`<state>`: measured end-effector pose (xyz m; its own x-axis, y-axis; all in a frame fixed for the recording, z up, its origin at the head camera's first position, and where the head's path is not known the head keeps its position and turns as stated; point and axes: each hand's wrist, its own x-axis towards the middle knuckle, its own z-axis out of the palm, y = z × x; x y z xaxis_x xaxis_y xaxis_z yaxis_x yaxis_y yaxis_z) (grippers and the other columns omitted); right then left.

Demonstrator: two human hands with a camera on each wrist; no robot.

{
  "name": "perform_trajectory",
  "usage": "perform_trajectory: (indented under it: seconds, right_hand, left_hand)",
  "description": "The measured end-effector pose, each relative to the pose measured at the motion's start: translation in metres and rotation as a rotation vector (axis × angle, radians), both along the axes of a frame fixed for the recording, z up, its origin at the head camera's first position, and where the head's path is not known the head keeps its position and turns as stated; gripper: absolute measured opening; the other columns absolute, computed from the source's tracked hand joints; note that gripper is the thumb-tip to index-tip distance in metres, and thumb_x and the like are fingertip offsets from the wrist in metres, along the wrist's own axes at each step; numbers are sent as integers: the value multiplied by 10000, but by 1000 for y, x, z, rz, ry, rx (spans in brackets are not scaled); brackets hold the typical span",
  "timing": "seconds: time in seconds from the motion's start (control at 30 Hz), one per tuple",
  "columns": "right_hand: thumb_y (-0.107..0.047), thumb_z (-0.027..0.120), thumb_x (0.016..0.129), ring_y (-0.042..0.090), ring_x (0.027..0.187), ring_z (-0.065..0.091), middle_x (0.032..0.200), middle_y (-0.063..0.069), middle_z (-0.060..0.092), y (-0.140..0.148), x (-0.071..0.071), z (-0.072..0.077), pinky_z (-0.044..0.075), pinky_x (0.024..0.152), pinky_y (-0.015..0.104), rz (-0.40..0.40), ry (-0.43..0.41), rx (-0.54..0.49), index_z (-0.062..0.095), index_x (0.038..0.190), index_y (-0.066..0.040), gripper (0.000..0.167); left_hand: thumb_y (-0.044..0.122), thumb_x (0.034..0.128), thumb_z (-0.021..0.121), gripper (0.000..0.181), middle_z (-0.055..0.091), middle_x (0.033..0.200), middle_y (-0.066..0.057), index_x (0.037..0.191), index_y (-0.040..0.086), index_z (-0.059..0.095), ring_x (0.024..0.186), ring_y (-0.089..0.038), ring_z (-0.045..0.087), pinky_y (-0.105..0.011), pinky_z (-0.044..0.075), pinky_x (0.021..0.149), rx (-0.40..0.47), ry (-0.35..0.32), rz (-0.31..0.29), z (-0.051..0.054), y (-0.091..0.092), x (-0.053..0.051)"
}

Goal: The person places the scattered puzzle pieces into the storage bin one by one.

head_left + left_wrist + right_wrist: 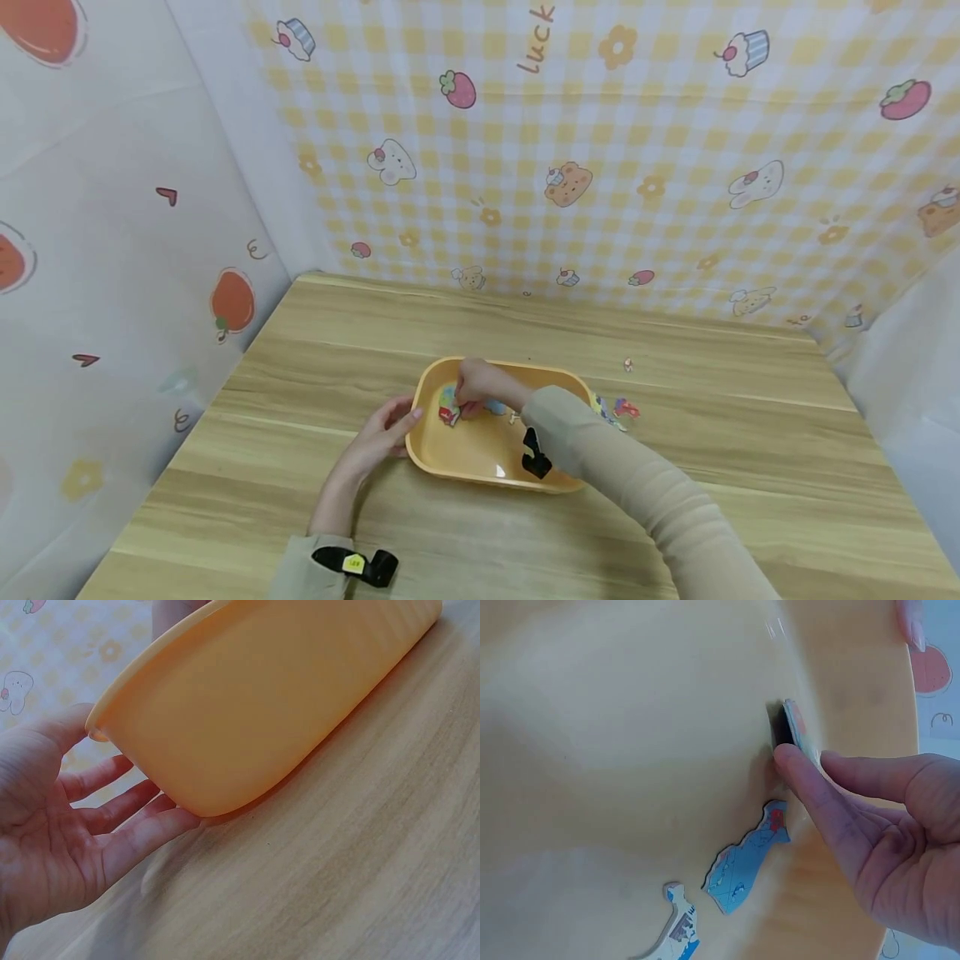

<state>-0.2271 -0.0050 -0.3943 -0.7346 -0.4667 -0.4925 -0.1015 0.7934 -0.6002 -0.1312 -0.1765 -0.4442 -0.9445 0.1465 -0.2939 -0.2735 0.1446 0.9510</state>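
Note:
A yellow-orange plastic basin (pixel 480 454) stands on the wooden table. My left hand (pixel 386 427) holds its left end, the thumb over the rim and the other fingers against the outer wall (pixel 247 712). Inside the basin, my right hand (pixel 483 385) pinches a flat printed puzzle piece (pixel 795 724) between thumb and forefinger, tilted up near the wall. Close by on the basin floor lie a blue puzzle piece (pixel 746 859) with a red mark and a white-and-blue piece (pixel 676 926), cut off by the right wrist view's lower edge.
Just right of the basin, a red and purple piece (pixel 626 408) lies on the table beside several yellow and blue pieces (pixel 602 408), partly hidden by the rim. A tiny piece (pixel 628 365) lies farther back. A patterned cloth (pixel 525 183) hangs behind the table.

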Motion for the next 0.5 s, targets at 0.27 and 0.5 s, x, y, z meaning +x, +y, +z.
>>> perform_trajectory:
  seconds: [0.27, 0.5]
  right_hand:
    - [-7, 608, 838, 286, 738, 689, 813, 214, 693, 15, 0, 10, 576, 633, 291, -36, -30, -91, 659, 879, 89, 116]
    - [-35, 601, 854, 213, 657, 679, 814, 188, 692, 34, -2, 17, 576, 651, 300, -44, -25, -123, 655, 892, 84, 137]
  left_hand:
    - [302, 937, 501, 537, 381, 1366, -244, 1364, 18, 343, 1011, -247, 570, -341, 559, 750, 5, 4, -9, 3, 0, 0]
    - [323, 928, 511, 541, 404, 1342, -232, 1354, 26, 359, 999, -239, 567, -329, 556, 746, -9, 3, -3, 0, 0, 0]
